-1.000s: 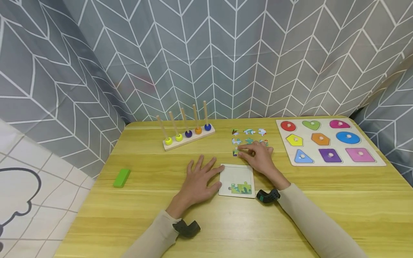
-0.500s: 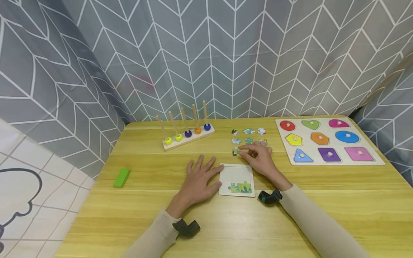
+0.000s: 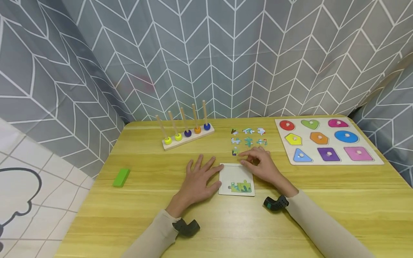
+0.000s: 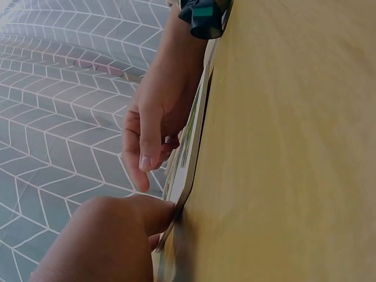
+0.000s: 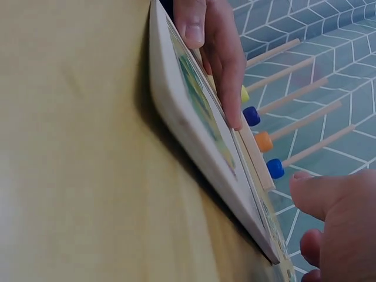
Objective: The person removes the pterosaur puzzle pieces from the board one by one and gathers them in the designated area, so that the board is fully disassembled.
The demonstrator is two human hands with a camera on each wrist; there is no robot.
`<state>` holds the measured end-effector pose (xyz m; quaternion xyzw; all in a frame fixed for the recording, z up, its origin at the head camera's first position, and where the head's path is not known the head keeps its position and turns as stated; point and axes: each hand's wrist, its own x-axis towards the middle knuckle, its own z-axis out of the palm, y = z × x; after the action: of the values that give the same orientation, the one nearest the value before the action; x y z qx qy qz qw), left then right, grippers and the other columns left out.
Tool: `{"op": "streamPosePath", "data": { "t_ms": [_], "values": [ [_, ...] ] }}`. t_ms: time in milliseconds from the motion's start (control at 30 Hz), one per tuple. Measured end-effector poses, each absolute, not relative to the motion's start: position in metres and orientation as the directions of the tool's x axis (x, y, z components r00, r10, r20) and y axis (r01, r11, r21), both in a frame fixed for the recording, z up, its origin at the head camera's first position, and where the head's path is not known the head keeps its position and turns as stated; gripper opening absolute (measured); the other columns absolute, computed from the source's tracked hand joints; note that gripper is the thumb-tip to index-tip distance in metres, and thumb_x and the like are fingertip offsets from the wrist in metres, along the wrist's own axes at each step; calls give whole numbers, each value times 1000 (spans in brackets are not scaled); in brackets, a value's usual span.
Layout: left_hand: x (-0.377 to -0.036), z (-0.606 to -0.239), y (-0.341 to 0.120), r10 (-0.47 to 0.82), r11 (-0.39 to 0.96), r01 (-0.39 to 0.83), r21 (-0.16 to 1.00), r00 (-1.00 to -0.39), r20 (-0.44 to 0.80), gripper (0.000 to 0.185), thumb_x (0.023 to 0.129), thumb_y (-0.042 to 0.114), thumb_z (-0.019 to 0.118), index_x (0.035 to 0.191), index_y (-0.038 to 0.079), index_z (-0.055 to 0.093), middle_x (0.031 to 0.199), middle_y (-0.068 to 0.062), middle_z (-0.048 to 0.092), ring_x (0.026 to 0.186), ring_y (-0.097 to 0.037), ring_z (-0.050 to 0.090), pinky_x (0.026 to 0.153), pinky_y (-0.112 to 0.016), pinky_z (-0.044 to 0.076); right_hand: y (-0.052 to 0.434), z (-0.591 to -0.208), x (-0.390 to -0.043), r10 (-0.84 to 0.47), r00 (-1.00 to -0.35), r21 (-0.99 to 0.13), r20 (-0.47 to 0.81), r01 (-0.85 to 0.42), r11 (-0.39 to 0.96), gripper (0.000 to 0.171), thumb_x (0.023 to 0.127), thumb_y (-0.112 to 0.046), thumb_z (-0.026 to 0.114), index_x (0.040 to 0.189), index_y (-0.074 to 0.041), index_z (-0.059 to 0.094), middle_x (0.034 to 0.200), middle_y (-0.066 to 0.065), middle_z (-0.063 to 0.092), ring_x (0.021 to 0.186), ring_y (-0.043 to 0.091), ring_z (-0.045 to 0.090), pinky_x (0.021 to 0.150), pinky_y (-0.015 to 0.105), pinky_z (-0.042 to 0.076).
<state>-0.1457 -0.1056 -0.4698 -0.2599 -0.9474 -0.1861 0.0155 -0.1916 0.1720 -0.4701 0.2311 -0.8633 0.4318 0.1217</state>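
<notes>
My left hand (image 3: 199, 184) lies spread on the table, its index fingertip and thumb at the left edge of a small square puzzle board (image 3: 230, 175). Joined green puzzle pieces (image 3: 241, 186) fill the lower right of that board. Over the board's upper right corner hovers my right hand (image 3: 262, 165), thumb and index finger apart and nothing visible between them; its other fingers curl under. Just beyond its index fingertip lies a loose puzzle piece (image 3: 235, 151). In the right wrist view the left hand (image 5: 220, 53) touches the board's edge (image 5: 194, 129).
Several more loose puzzle pieces (image 3: 248, 141) sit in rows behind the right hand. A peg stand with coloured beads (image 3: 188, 138) stands at the back left. A shape board with knobs (image 3: 329, 143) lies to the right, a green block (image 3: 121, 177) to the left.
My right hand has drawn back slightly toward the board, away from the loose pieces, uncovering those in the middle row. The left hand has stayed put.
</notes>
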Motion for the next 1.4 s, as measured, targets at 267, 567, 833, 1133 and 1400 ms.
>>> {"op": "streamPosePath", "data": {
  "t_ms": [267, 567, 833, 1133, 1400],
  "values": [
    [-146, -470, -106, 485, 794, 498, 349, -865, 128, 57, 98, 53, 46, 152, 38, 46, 169, 0, 29, 158, -44, 13, 120, -70, 8, 176, -470, -183, -333, -846, -692, 416, -532, 488, 22, 88, -11, 79, 110, -13, 78, 81, -6, 63, 80, 16, 44, 75, 28, 27],
    [-147, -468, -107, 477, 800, 488, 349, -870, 123, 56, 98, 53, 47, 152, 38, 47, 168, 0, 30, 158, -44, 12, 120, -70, 8, 179, -469, -179, -390, -831, -689, 397, -550, 472, 26, 89, -10, 77, 115, -14, 76, 82, -6, 62, 82, 14, 46, 76, 30, 34],
    [-147, -467, -107, 469, 805, 481, 347, -875, 123, 57, 97, 53, 48, 152, 38, 47, 168, 0, 31, 158, -43, 13, 120, -70, 8, 177, -467, -178, -446, -817, -715, 365, -553, 428, 26, 90, -10, 76, 115, -16, 76, 83, -8, 61, 81, 13, 49, 74, 29, 38],
    [-147, -469, -105, 472, 805, 489, 337, -871, 136, 56, 100, 51, 47, 153, 34, 46, 168, -1, 32, 157, -45, 14, 120, -71, 9, 178, -467, -171, -524, -781, -719, 340, -575, 390, 24, 89, -10, 75, 113, -15, 76, 85, -11, 64, 79, 9, 54, 78, 30, 35],
    [-146, -471, -106, 478, 808, 493, 322, -869, 132, 57, 102, 51, 44, 156, 32, 42, 168, -1, 31, 158, -43, 14, 120, -70, 10, 177, -466, -166, -578, -749, -662, 324, -616, 427, 22, 88, -14, 77, 109, -22, 78, 93, -12, 67, 84, 9, 50, 77, 31, 24]
  ]
}}
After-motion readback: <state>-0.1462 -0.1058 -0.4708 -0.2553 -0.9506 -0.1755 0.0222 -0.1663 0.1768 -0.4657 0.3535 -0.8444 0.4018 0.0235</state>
